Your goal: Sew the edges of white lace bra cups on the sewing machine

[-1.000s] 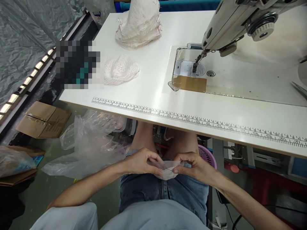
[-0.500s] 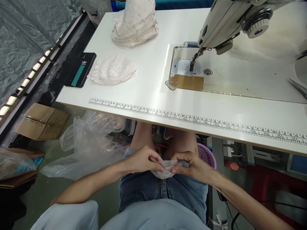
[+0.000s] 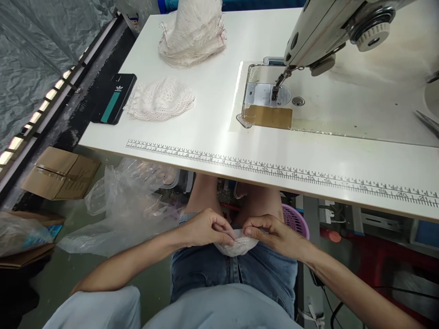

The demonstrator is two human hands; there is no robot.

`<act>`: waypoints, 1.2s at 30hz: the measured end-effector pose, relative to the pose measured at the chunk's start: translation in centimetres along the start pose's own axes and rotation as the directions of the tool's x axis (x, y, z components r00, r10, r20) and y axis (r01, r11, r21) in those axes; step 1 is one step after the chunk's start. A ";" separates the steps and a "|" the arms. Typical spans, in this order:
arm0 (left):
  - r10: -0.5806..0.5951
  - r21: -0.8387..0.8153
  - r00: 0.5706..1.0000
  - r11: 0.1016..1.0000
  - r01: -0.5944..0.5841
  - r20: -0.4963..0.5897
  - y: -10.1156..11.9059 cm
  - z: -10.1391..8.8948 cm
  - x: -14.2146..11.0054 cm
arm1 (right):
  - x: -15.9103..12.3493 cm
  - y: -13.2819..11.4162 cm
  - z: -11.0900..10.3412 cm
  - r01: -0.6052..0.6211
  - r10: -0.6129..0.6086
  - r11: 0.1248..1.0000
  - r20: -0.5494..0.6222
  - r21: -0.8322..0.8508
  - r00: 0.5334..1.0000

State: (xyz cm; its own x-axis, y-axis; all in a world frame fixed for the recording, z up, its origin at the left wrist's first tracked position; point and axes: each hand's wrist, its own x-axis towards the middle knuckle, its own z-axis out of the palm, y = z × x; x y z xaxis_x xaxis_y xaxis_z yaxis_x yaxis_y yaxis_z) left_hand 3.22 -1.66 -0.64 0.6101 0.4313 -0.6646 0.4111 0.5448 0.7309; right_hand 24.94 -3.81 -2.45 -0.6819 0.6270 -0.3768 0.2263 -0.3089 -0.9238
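Note:
Over my lap, a small white lace fabric piece [image 3: 236, 248] hangs between my two hands. My left hand [image 3: 212, 230] pinches its left edge between thumb and fingers. At the right edge, my right hand [image 3: 265, 232] grips the cloth with thumb and forefinger. Another white lace piece [image 3: 160, 100], rounded with a scalloped rim, lies on the white table [image 3: 206, 132]. Behind it stands a stack of cream lace pieces [image 3: 192, 36] with loose red threads.
A sewing machine [image 3: 318, 32] stands on the table's right side, with metal scissors [image 3: 427, 122] at the far right. A black phone [image 3: 115, 99] lies by the left edge. Below are a cardboard box [image 3: 61, 173], clear plastic bags [image 3: 120, 219] and a purple basket [image 3: 295, 220].
My right thumb and fingers have shifted up slightly along the cloth's edge, and more of the lace hangs below them. My left hand stays nearly still.

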 end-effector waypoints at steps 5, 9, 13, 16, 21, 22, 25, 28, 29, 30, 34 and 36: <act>0.026 0.015 1.000 1.000 -0.026 0.004 -0.2 -0.2 -0.1 | 0.0 -0.1 0.1 -0.001 0.001 1.000 -0.001 0.019 1.000; 0.050 0.049 0.999 0.998 -0.048 -0.022 -0.1 -0.2 0.0 | 0.1 -0.1 0.3 -0.023 0.023 1.000 0.010 0.018 1.000; 0.051 0.062 0.999 0.997 -0.050 -0.016 -0.2 -0.5 -0.4 | 0.0 -0.3 0.3 -0.056 0.056 0.998 -0.015 0.006 0.998; 0.055 0.089 0.998 0.994 -0.057 0.034 -0.3 -1.2 -1.0 | -0.2 -0.4 -0.1 -0.077 0.078 0.997 -0.032 0.021 0.996; 0.055 0.139 0.998 0.988 -0.060 0.038 -0.3 -1.6 -1.7 | -0.6 -0.2 -0.7 -0.110 0.111 0.993 -0.037 0.036 0.993; 0.055 0.137 0.998 0.989 -0.060 0.041 -0.3 -1.7 -1.7 | -0.6 -0.2 -0.7 -0.117 0.118 0.992 -0.034 0.038 0.992; 0.063 0.121 0.997 0.990 -0.069 0.052 -0.1 -1.7 -1.8 | -0.6 -0.4 -0.8 -0.139 0.140 0.990 -0.022 0.034 0.990; 0.071 0.111 0.996 0.991 -0.076 0.050 0.0 -1.7 -1.8 | -0.5 -0.5 -0.9 -0.148 0.148 0.989 -0.029 0.016 0.989; 0.070 0.107 0.996 0.991 -0.075 0.046 0.0 -1.8 -1.8 | -0.5 -0.5 -0.9 -0.149 0.149 0.989 -0.032 0.012 0.988; 0.069 0.104 0.997 0.992 -0.073 0.041 -0.1 -1.8 -1.8 | -0.5 -0.5 -0.9 -0.149 0.150 0.989 -0.033 0.010 0.988; 0.073 0.087 0.997 0.993 -0.075 0.031 -0.2 -1.8 -1.8 | -0.4 -0.5 -1.0 -0.141 0.141 0.990 -0.026 0.008 0.990; 0.081 0.080 0.996 0.993 -0.083 0.036 -0.3 -1.8 -1.8 | -0.4 -0.5 -1.0 -0.140 0.140 0.990 -0.015 0.016 0.990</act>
State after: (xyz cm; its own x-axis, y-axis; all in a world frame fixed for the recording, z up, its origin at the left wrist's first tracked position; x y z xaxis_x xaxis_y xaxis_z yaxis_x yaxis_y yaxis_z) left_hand 0.83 -1.31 0.09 0.6651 0.4478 -0.5976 0.4121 0.4473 0.7938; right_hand 25.78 -3.18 -1.93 -0.6329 0.5881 -0.5036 0.3081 -0.4054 -0.8607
